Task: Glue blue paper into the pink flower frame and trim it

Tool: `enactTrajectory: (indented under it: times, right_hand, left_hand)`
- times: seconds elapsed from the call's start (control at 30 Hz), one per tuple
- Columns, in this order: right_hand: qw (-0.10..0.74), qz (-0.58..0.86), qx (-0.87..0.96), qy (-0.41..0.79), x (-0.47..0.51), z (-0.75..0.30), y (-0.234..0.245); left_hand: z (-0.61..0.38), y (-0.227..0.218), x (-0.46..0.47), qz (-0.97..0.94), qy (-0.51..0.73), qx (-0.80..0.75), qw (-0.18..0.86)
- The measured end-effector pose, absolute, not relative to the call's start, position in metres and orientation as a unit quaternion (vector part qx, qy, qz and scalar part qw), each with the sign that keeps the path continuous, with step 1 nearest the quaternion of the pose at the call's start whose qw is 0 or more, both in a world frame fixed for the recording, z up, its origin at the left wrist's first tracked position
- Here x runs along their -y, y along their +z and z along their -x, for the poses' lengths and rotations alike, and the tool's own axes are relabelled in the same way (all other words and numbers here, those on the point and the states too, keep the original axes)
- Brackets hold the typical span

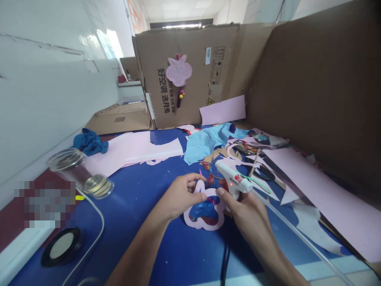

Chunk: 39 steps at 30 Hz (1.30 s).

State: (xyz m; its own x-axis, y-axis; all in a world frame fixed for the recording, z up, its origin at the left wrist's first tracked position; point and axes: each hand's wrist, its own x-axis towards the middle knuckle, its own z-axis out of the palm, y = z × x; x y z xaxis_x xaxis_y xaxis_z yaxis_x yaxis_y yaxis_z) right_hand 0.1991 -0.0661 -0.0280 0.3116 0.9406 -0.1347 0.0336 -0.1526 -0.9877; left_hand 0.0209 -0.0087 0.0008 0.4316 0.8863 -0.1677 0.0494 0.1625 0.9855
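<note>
Pink flower cutout (204,217) flat on blue surface (143,194), centre front. Left hand (181,194) pinches its upper edge. Right hand (244,208) wrapped around white glue gun (233,178), beside cutout's upper right. Paper scraps (208,143) crowd far and right side. Open room left, toward tipped glass jar (80,172). Cardboard box (193,103) behind: black Chinese print, handling symbols.

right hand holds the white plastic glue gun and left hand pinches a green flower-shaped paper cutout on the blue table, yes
Not quite: the head view shows the flower-shaped paper cutout is pink, not green. The left hand pinches it on the blue table, and the right hand holds the white plastic glue gun.
</note>
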Motion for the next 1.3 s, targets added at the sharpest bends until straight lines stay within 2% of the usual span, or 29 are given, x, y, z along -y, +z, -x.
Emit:
enactTrajectory:
  times: [0.4,0.7,0.93,1.1,1.2,1.3]
  right_hand:
    - [0.512,0.585,0.487,0.397,0.064,-0.198,-0.021]
    - [0.552,0.597,0.382,0.438,0.061,-0.199,-0.027]
    - [0.575,0.604,0.313,0.455,0.064,-0.201,-0.012]
    - [0.597,0.568,0.344,0.451,0.061,-0.205,-0.022]
    - [0.622,0.488,0.295,0.536,0.058,-0.203,-0.028]
    - [0.576,0.429,0.249,0.65,0.056,-0.186,-0.025]
  left_hand:
    - [-0.023,-0.004,0.011,-0.603,0.323,-0.438,0.584]
    - [-0.013,0.001,0.005,-0.56,0.357,-0.457,0.592]
    - [-0.009,-0.002,0.004,-0.541,0.31,-0.464,0.629]
    - [0.004,0.007,-0.002,-0.529,0.387,-0.474,0.588]
    - [0.02,0.025,-0.005,-0.484,0.502,-0.454,0.555]
    - [0.036,0.05,0.002,-0.429,0.61,-0.433,0.506]
